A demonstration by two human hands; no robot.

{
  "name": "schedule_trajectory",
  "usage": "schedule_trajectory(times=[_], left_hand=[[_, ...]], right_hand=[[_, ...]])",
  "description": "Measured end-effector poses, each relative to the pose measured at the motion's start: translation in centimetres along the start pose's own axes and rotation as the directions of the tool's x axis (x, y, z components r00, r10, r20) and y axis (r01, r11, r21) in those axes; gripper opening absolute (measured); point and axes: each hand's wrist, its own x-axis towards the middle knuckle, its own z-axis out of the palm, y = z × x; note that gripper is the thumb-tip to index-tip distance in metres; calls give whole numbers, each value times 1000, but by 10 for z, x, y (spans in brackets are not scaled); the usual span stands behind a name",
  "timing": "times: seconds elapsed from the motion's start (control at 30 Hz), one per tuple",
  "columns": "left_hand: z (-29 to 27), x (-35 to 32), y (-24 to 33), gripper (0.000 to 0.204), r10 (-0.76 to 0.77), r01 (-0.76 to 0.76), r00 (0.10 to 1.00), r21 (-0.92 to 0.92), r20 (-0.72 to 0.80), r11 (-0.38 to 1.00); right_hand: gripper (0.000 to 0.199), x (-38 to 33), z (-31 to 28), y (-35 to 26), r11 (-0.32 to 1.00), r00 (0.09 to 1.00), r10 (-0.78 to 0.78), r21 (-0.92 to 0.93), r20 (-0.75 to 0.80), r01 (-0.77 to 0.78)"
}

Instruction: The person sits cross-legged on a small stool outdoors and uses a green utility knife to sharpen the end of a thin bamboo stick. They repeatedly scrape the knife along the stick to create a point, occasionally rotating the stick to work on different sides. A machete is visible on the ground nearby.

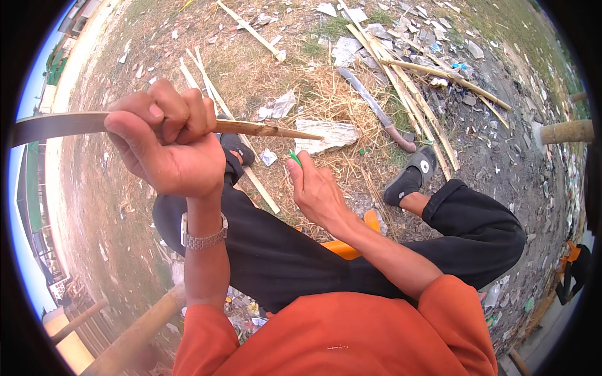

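Note:
My left hand (166,138) is raised at the left, its fingers closed around a long bamboo strip (266,128). The strip lies nearly level, dark at its left part and pale toward a tapered right end. That end hangs in front of a whitish slab (338,136) on the ground. Just below the tip is my right hand (318,191), closed with its thumb on top. From it pokes the tip of a small green thing (295,158); the rest is hidden in the fingers, so its kind cannot be told. A machete (370,100) lies on the straw beyond the slab.
Several split bamboo strips (407,91) lie to the far right, more (216,94) at the left. Dry shavings (313,81) and litter cover the ground. Orange plastic (343,249) shows under my legs. Bamboo poles (567,131) stand at the right and lower left (141,329).

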Motion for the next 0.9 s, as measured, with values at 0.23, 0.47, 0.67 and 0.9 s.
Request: schedule_trajectory(times=[0.23, 0.47, 0.67, 0.9], left_hand=[[11, -4, 4, 38, -56, 56, 998, -9, -22, 998], [2, -3, 2, 36, 2, -2, 1000, 3, -10, 1000], [17, -10, 2, 35, 12, -13, 999, -26, -36, 1000], [16, 1, -3, 35, 30, -33, 996, -29, -82, 999]], right_hand=[[27, -2, -3, 2, 994, 998, -28, 99, -47, 33], [26, 3, 5, 28, 981, 983, -127, -164, -129, 105], [29, 3, 17, 63, 940, 928, -311, 77, -204, 332], [47, 18, -32, 113, 714, 982, 167, 675, 91, -185]])
